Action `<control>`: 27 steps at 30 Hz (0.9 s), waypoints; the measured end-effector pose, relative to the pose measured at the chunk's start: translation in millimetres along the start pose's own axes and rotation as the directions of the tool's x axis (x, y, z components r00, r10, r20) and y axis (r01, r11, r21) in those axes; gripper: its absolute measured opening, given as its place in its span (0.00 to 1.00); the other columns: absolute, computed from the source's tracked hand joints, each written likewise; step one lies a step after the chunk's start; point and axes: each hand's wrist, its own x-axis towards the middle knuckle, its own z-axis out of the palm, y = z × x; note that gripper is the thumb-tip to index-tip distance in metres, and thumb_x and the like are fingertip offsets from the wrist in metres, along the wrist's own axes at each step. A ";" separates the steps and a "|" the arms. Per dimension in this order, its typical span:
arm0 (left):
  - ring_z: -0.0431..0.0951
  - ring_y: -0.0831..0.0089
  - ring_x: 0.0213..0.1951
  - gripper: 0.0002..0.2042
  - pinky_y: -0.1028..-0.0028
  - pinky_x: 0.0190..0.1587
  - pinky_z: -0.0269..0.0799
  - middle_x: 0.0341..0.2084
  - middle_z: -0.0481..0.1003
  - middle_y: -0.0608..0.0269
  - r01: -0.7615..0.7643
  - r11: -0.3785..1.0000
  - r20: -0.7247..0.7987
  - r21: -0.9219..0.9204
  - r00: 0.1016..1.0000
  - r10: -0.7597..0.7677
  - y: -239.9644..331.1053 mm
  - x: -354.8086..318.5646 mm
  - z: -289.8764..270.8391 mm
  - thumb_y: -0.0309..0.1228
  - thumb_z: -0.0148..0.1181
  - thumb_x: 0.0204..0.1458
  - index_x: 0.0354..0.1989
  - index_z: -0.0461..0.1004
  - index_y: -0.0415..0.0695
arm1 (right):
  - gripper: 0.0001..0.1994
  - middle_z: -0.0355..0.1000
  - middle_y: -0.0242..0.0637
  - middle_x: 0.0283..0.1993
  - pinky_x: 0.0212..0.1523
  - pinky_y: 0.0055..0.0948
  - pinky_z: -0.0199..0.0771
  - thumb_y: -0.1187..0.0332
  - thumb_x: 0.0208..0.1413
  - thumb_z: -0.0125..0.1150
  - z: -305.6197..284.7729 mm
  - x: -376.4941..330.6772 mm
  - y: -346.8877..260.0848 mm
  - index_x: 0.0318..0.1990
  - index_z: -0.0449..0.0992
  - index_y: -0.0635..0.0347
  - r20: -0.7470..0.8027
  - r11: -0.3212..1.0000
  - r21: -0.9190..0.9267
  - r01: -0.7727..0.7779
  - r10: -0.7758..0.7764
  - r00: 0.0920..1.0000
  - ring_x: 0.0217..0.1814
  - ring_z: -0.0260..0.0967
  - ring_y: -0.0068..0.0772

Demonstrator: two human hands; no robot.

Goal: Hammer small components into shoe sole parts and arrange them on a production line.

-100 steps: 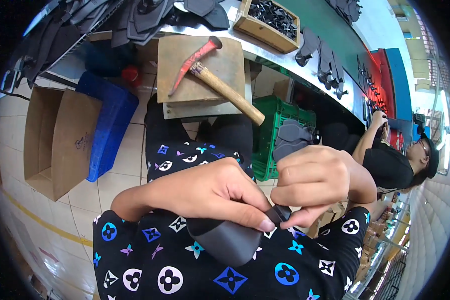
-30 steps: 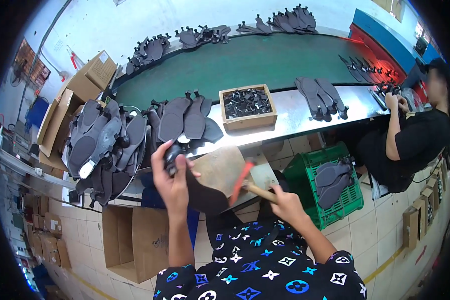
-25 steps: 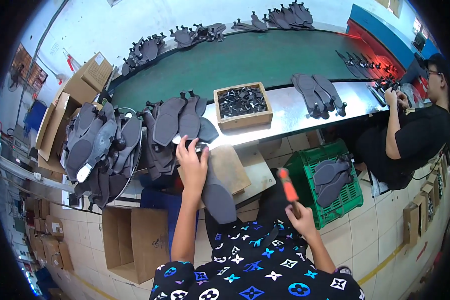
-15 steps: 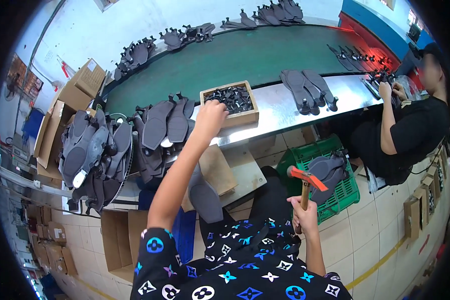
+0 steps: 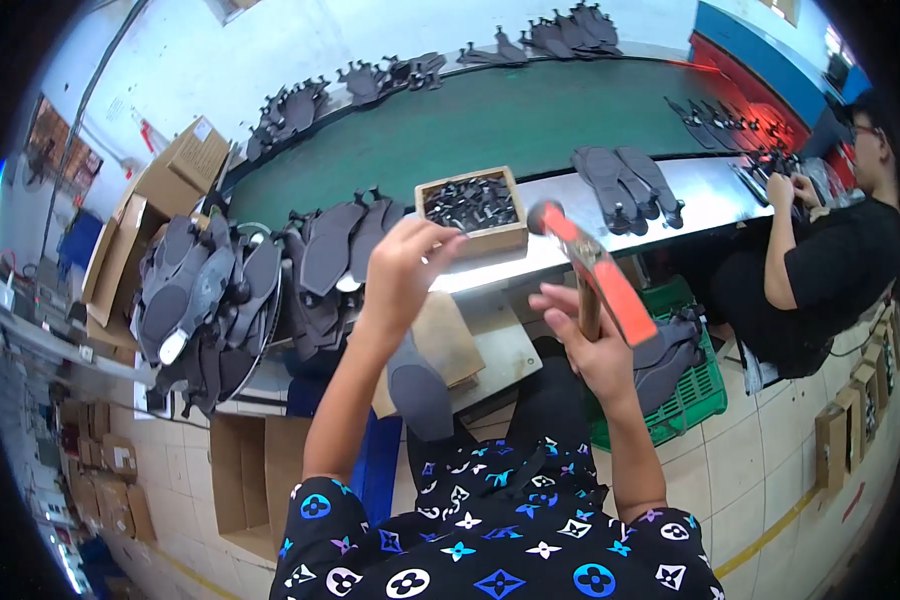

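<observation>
My right hand (image 5: pixel 602 362) has a hammer (image 5: pixel 602 268) with an orange-red head and a wooden handle, raised in front of me. The thumb and forefinger of that hand are partly lifted off the handle. My left hand (image 5: pixel 402 268) is in the air just in front of a wooden box (image 5: pixel 490 240) of small black pieces (image 5: pixel 470 203). Its fingertips are drawn together, and whatever is between them is too small to make out. Below it, a dark grey shoe sole (image 5: pixel 420 395) lies against a low work surface (image 5: pixel 500 345) with a brown board (image 5: pixel 445 340).
Soles with heels are piled at the left (image 5: pixel 185 290) and along the far edge of a green conveyor (image 5: pixel 420 130). More soles (image 5: pixel 625 185) lie on the metal ledge. A green crate (image 5: pixel 705 395) stands on the floor, right. A co-worker (image 5: pixel 830 250) sits at the right.
My left hand has come out of the wooden box toward me. My right hand has lifted the hammer up and nearer the box, and its thumb and forefinger have loosened.
</observation>
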 end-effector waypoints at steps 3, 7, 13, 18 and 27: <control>0.78 0.63 0.32 0.11 0.67 0.34 0.75 0.29 0.78 0.59 -0.134 0.990 -0.128 0.029 0.982 0.137 35.3 -30.0 -20.1 0.21 0.72 0.41 0.34 0.79 0.39 | 0.15 0.78 0.29 0.30 0.15 0.14 0.53 0.69 0.62 0.64 38.0 19.5 -22.4 0.54 0.77 0.63 0.056 0.979 0.145 -0.141 0.134 0.989 0.16 0.58 0.08; 0.77 0.62 0.32 0.12 0.68 0.32 0.75 0.31 0.76 0.59 -0.221 0.958 -0.168 0.184 0.953 0.252 51.5 -65.9 -35.9 0.20 0.69 0.43 0.38 0.79 0.34 | 0.13 0.77 0.28 0.29 0.15 0.15 0.54 0.69 0.60 0.67 79.9 17.0 -36.5 0.50 0.79 0.65 0.116 0.916 0.274 -0.292 0.269 0.956 0.17 0.60 0.08; 0.79 0.57 0.37 0.15 0.64 0.40 0.75 0.35 0.78 0.53 0.141 0.977 -0.253 0.162 0.963 -0.097 2.9 -109.8 -37.3 0.24 0.67 0.48 0.45 0.77 0.36 | 0.10 0.69 0.20 0.22 0.19 0.16 0.52 0.70 0.59 0.67 117.8 19.5 -14.9 0.46 0.79 0.63 0.146 0.913 0.276 -0.301 0.269 0.952 0.19 0.57 0.08; 0.78 0.51 0.49 0.20 0.63 0.53 0.72 0.46 0.78 0.50 0.378 0.921 -0.115 -0.093 0.915 -0.388 -78.3 -142.7 -18.2 0.30 0.69 0.49 0.52 0.76 0.40 | 0.08 0.63 0.17 0.22 0.21 0.17 0.50 0.70 0.57 0.65 135.6 44.8 8.5 0.44 0.80 0.60 0.303 0.925 0.108 -0.365 0.319 0.898 0.20 0.54 0.08; 0.83 0.66 0.40 0.14 0.71 0.45 0.76 0.36 0.82 0.54 0.584 0.728 0.005 -0.360 0.781 -0.624 -70.1 -155.7 -10.0 0.25 0.71 0.45 0.41 0.81 0.37 | 0.09 0.77 0.31 0.39 0.45 0.24 0.70 0.71 0.58 0.64 152.2 56.9 75.3 0.43 0.79 0.65 0.534 0.992 -0.084 -0.096 0.126 0.836 0.42 0.70 0.20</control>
